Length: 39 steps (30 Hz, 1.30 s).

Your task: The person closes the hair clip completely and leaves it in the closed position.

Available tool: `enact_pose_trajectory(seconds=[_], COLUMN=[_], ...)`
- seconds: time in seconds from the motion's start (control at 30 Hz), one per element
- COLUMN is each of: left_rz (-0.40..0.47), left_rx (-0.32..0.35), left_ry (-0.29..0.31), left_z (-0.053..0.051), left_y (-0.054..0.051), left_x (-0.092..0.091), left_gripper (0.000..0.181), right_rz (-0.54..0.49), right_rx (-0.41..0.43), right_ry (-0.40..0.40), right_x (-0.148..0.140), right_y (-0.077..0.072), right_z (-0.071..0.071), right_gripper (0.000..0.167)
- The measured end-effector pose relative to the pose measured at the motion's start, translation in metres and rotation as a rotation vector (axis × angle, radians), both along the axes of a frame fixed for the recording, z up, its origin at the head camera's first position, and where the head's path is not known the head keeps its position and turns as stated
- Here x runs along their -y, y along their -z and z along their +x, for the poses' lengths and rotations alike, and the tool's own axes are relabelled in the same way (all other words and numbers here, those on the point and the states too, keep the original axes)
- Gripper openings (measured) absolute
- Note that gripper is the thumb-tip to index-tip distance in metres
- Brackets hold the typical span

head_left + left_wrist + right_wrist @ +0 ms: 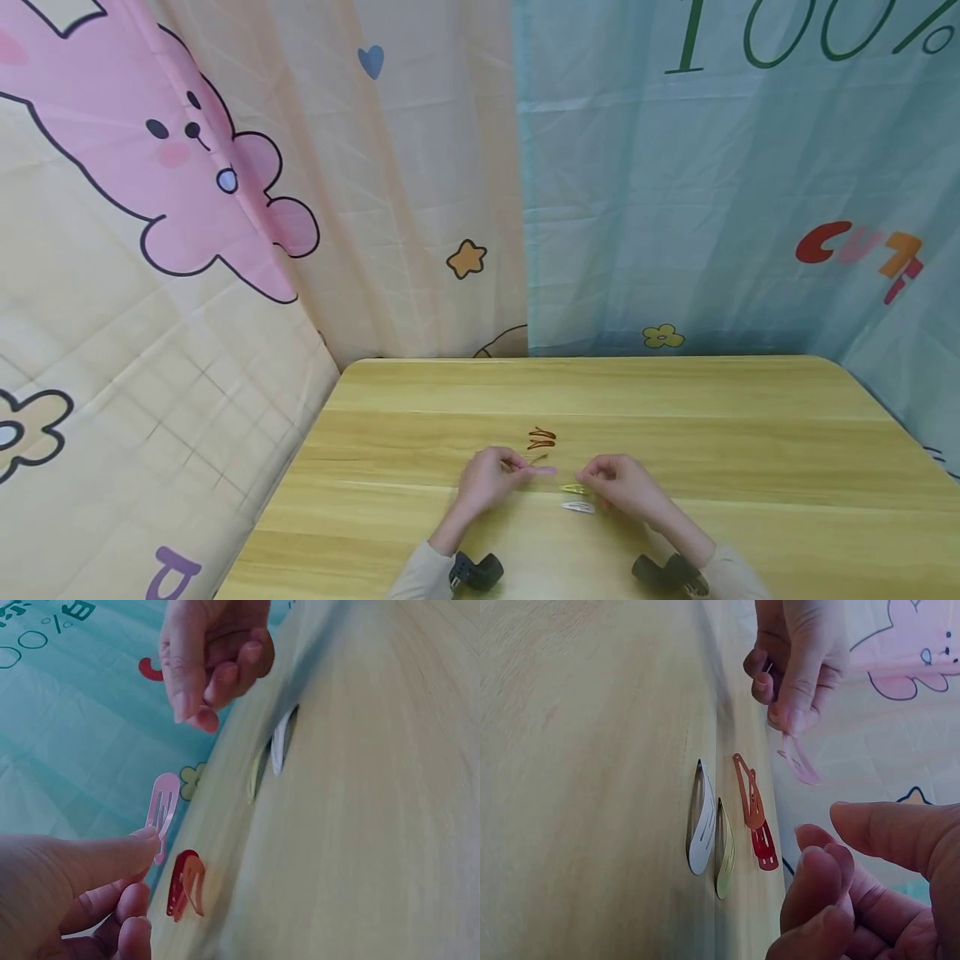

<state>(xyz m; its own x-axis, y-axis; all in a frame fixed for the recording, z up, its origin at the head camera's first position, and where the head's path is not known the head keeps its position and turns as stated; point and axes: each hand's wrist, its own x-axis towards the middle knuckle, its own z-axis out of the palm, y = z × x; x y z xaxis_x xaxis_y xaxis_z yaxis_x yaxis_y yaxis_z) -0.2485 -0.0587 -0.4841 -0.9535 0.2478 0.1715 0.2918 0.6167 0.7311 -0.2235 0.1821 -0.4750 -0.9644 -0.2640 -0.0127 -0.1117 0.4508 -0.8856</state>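
Note:
My left hand (pixel 491 481) pinches a pink snap hair clip (pixel 163 806) by one end, between thumb and fingers, above the table. The right hand (pixel 618 486) hovers opposite with its fingers loosely bent. A gap shows between its thumb and fingertips in the right wrist view, and nothing is held there. Below the hands lie a yellow-green hair clip (pixel 724 859) and a white hair clip (pixel 702 825), side by side. Farther back, an orange hair clip (pixel 195 879) and a red hair clip (pixel 177 889) lie close together.
The clips lie on a light wood-grain table (pixel 375 450). Printed curtains (pixel 420 183) hang behind its far edge and along the sides. Each wrist wears a dark camera mount, such as the left one (pixel 477 572).

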Motion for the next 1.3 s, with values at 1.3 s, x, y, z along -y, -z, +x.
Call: enact_pose_trajectory(seconds=[1.3], left_rz=[0.135], left_rx=[0.104], left_ry=[0.116], left_z=[0.015], left_y=[-0.029], left_x=[-0.010], left_gripper=[0.015], right_rz=[-0.081], right_rx=[0.003], right_ry=[-0.050], right_x=[0.010], right_y=[-0.018], right_z=[0.010], right_gripper=[0.032])
